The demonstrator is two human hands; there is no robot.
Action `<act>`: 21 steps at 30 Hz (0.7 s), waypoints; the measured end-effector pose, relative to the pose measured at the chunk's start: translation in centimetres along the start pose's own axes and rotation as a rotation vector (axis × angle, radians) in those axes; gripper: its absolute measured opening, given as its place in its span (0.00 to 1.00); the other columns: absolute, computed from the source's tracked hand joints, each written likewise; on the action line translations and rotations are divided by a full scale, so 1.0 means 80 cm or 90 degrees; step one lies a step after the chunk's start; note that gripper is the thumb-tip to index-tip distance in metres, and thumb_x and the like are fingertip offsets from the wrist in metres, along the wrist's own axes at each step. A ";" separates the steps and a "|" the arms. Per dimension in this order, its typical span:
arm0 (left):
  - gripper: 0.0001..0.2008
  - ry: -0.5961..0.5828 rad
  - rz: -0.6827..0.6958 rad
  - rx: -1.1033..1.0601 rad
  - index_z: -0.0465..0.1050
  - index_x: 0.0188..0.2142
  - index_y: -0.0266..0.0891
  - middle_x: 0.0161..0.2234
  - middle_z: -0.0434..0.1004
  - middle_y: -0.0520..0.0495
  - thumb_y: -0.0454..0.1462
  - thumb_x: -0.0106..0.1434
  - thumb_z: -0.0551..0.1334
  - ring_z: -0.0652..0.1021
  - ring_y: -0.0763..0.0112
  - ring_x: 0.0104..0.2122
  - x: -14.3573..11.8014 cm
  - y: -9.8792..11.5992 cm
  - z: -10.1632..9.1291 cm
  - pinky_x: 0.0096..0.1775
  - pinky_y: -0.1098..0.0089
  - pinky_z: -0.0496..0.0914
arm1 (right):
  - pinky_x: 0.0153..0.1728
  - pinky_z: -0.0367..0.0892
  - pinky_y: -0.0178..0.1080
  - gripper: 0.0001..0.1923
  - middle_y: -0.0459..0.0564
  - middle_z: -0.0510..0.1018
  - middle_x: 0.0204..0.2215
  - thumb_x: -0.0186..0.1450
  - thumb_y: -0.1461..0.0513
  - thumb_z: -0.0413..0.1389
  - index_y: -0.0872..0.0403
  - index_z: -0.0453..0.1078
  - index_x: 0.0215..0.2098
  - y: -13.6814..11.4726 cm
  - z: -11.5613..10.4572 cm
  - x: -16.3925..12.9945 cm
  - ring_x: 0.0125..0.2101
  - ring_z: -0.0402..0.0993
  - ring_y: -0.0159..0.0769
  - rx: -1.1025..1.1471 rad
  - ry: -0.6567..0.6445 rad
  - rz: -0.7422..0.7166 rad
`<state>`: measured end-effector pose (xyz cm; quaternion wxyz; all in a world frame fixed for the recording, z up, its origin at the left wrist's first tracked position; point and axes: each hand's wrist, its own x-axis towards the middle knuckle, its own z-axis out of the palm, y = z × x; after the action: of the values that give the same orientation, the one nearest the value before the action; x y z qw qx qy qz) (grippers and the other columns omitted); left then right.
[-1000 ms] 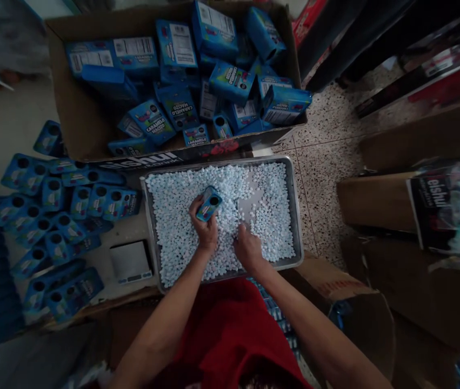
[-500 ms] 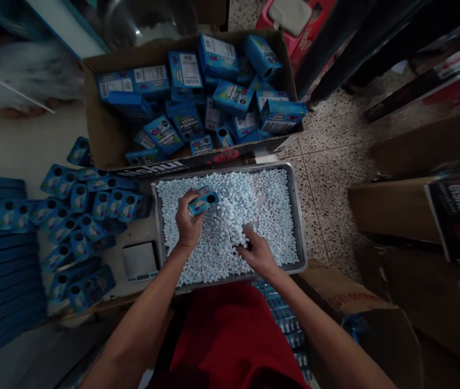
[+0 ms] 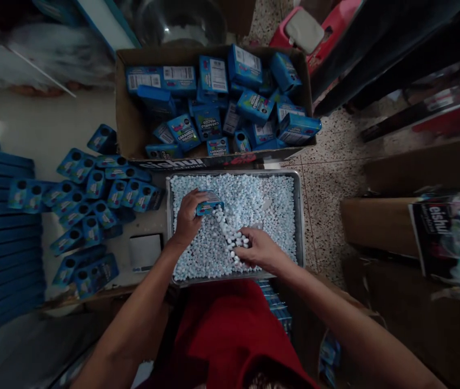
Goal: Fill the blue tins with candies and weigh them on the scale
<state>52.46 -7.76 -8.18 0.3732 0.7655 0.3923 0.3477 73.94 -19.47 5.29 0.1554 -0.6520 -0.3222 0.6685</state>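
Head view: metal tray (image 3: pixel 299 216) of pale candies (image 3: pixel 254 205) on a low surface (image 3: pixel 148 227), speckled tile floor (image 3: pixel 331 178) to the right. Left hand (image 3: pixel 187 219) grasps a small blue box (image 3: pixel 210 205) tilted over the tray. Right hand (image 3: pixel 256 249) cupped, gripping candies. Carton (image 3: pixel 126 129) of blue boxes just beyond; flat packs (image 3: pixel 104 197) left of tray, scale (image 3: pixel 145 252) near them.

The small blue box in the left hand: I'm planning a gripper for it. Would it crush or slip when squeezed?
The small blue box looks like thin printed carton, so a firm squeeze would probably dent it. The left hand holds it tilted over the tray with just fingertips, suggesting it is light. Its glossy faces might slip.
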 end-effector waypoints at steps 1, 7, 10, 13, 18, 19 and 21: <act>0.23 -0.005 -0.006 0.003 0.74 0.51 0.46 0.56 0.78 0.45 0.27 0.58 0.58 0.71 0.55 0.65 -0.001 0.000 -0.001 0.67 0.45 0.65 | 0.17 0.62 0.31 0.08 0.37 0.70 0.16 0.54 0.63 0.57 0.52 0.67 0.34 -0.004 0.001 -0.002 0.15 0.70 0.31 0.017 -0.001 0.014; 0.17 -0.021 -0.019 0.020 0.74 0.52 0.44 0.55 0.78 0.42 0.32 0.64 0.60 0.72 0.55 0.63 -0.003 0.004 -0.005 0.66 0.49 0.65 | 0.16 0.62 0.30 0.20 0.39 0.76 0.17 0.53 0.59 0.62 0.55 0.70 0.44 -0.025 -0.002 -0.009 0.14 0.69 0.30 0.129 -0.023 0.084; 0.15 -0.032 -0.021 0.012 0.74 0.52 0.45 0.54 0.78 0.43 0.35 0.67 0.61 0.73 0.55 0.61 -0.002 0.005 -0.005 0.65 0.51 0.66 | 0.16 0.61 0.30 0.21 0.41 0.76 0.17 0.53 0.57 0.64 0.56 0.71 0.43 -0.030 -0.007 -0.016 0.14 0.68 0.29 0.146 -0.032 0.087; 0.14 -0.011 -0.043 0.000 0.74 0.52 0.44 0.53 0.78 0.42 0.38 0.67 0.64 0.76 0.55 0.58 -0.003 0.004 -0.002 0.62 0.53 0.68 | 0.17 0.62 0.31 0.20 0.39 0.75 0.17 0.56 0.56 0.64 0.55 0.72 0.44 -0.013 -0.015 -0.024 0.15 0.68 0.29 0.129 -0.015 0.072; 0.19 0.135 -0.115 -0.058 0.70 0.56 0.44 0.54 0.77 0.42 0.41 0.67 0.67 0.77 0.57 0.56 -0.009 -0.005 0.025 0.61 0.55 0.70 | 0.26 0.63 0.34 0.15 0.44 0.79 0.24 0.64 0.61 0.58 0.54 0.74 0.49 0.077 -0.046 -0.020 0.24 0.76 0.36 -0.220 0.270 0.077; 0.20 0.158 -0.111 -0.079 0.69 0.57 0.44 0.55 0.76 0.42 0.42 0.67 0.67 0.76 0.58 0.57 -0.010 -0.007 0.036 0.62 0.55 0.69 | 0.29 0.63 0.34 0.14 0.47 0.81 0.26 0.66 0.62 0.57 0.55 0.74 0.50 0.098 -0.054 -0.013 0.28 0.78 0.37 -0.330 0.334 0.100; 0.21 0.199 -0.092 -0.111 0.68 0.58 0.46 0.58 0.74 0.42 0.44 0.68 0.66 0.74 0.58 0.60 -0.011 -0.011 0.064 0.64 0.54 0.67 | 0.32 0.61 0.36 0.14 0.53 0.83 0.32 0.70 0.64 0.53 0.56 0.74 0.52 0.132 -0.064 0.007 0.33 0.80 0.41 -0.509 0.406 0.160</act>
<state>56.00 -9.68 -11.60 0.3964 0.6366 0.4678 0.4676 81.11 -25.81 -1.49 -0.0969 -0.8651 -0.4082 0.2750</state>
